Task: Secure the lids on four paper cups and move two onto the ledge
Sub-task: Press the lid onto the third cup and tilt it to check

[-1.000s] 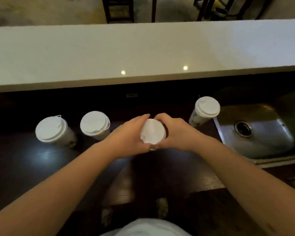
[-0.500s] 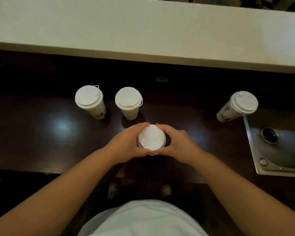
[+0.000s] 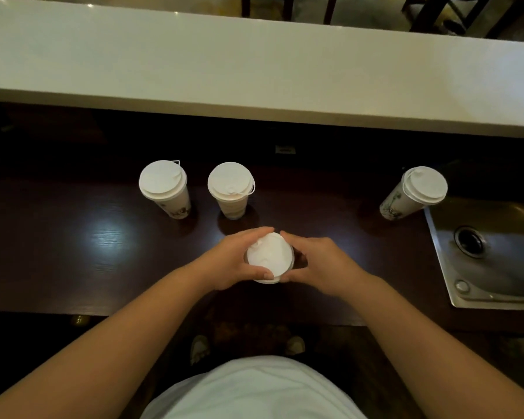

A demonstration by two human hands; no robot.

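Note:
A paper cup with a white lid (image 3: 269, 257) stands on the dark wooden counter (image 3: 73, 246) straight in front of me. My left hand (image 3: 231, 261) wraps its left side with the thumb pressed on the lid's near rim. My right hand (image 3: 315, 264) cups its right side. Two more lidded cups stand behind it, one at the left (image 3: 164, 186) and one in the middle (image 3: 231, 187). A fourth lidded cup (image 3: 415, 192) stands far right beside the sink. The pale ledge (image 3: 254, 71) runs across above the counter and bears no cups.
A steel sink (image 3: 493, 261) with a drain is set into the counter at the right. Dark chairs (image 3: 436, 13) stand beyond the ledge. My feet and white shirt show below the counter's near edge.
The view has tilted down and shifted, so the ledge looks further up the frame. Both hands stay around the same cup, and the left thumb now presses the lid's near rim.

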